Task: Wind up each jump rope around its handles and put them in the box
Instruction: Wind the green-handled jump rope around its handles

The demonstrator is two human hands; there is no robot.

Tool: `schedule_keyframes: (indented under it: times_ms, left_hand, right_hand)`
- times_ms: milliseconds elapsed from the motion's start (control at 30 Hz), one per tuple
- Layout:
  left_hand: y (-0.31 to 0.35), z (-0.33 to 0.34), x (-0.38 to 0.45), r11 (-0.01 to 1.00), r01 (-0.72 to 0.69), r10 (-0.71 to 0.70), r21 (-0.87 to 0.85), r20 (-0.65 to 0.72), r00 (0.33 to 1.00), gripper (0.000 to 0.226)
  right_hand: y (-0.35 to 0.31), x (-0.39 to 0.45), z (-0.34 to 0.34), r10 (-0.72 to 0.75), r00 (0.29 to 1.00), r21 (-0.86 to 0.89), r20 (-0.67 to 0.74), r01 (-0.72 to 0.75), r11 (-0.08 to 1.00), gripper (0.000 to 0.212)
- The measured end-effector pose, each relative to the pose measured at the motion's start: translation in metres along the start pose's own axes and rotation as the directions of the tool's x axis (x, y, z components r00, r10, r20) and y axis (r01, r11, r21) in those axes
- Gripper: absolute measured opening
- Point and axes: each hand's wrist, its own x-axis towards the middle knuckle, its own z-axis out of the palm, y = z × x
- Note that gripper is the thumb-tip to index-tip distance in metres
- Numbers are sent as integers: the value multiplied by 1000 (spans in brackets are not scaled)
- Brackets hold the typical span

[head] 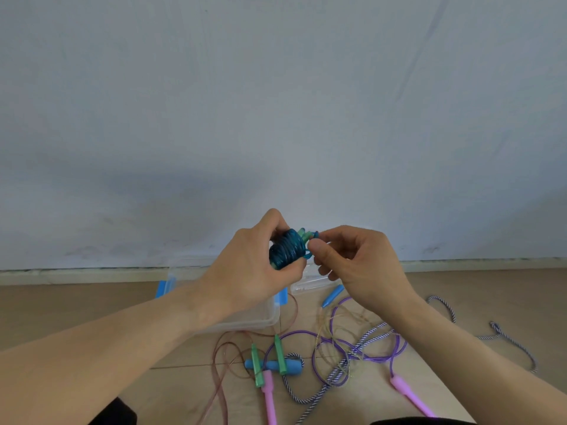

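Blue rope bundle [287, 251] upright, handle tips upward

One wound blue rope [287, 251], four loose ropes, one clear box [245, 320], one lid [310, 282], two hands.

Pale blue-grey wall [276, 102], light skirting board [491, 263], tan tiled floor [61, 308].

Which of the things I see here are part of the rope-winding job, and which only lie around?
Part of the job:
- blue rope bundle, held by left hand and right hand
- clear box
- purple rope
- striped rope
- brownish rope with green handles

Only lying around:
- box lid
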Motion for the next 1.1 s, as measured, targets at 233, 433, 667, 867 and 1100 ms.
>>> schedule_keyframes:
  times_ms: [233,433,667,867,1100]
  left_hand:
    - [-1,3,-3,980,-130,138,152,-48,989,34]
    - [-6,8,-5,959,-196,217,206,-84,972,36]
    - [-4,4,-4,934,-277,293,226,-38,955,39]
    - [2,-1,2,979,-195,194,-58,-15,981,35]
    - [5,-2,3,954,-1,18,-299,55,998,33]
  right_hand:
    - [3,3,-2,219,974,192,53,-225,955,9]
    - [2,5,-4,344,914,411,216,-404,817,35]
    - [-2,7,-10,451,811,554,373,-585,592,30]
    - [-6,8,-18,387,881,563,271,-471,679,44]
    - [-10,6,-18,228,955,499,189,-293,815,33]
